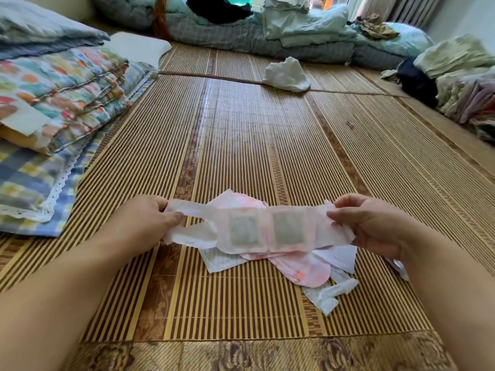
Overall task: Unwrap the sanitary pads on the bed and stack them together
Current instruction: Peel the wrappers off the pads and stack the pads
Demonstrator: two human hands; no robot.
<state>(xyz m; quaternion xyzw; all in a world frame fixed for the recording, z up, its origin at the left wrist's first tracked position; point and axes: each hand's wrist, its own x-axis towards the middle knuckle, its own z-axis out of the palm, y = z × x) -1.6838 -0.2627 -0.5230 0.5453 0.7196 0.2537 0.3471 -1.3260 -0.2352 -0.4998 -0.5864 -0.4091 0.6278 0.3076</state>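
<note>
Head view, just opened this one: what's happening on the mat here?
A person holds an unfolded sanitary pad stretched out over the bamboo mat. The left-hand grip pinches one end, the right-hand grip the other. Under it lies a loose pile of pink pads and white wrappers, not yet neatly stacked. A crumpled white bundle sits farther back.

A pad (257, 228), opened out full length, is held level just above the bed (241, 145), close to its near edge. It is white with a pale pink print and has two grey-green square patches side by side at its middle. The left hand (150, 223) pinches one end and the right hand (375, 226) pinches the other. Under it lies a pile of pads (302, 271), pink with orange marks, one rounded end pointing toward the near edge. Crumpled white wrapper scraps (329, 293) touch the pile's right and near sides.
</note>
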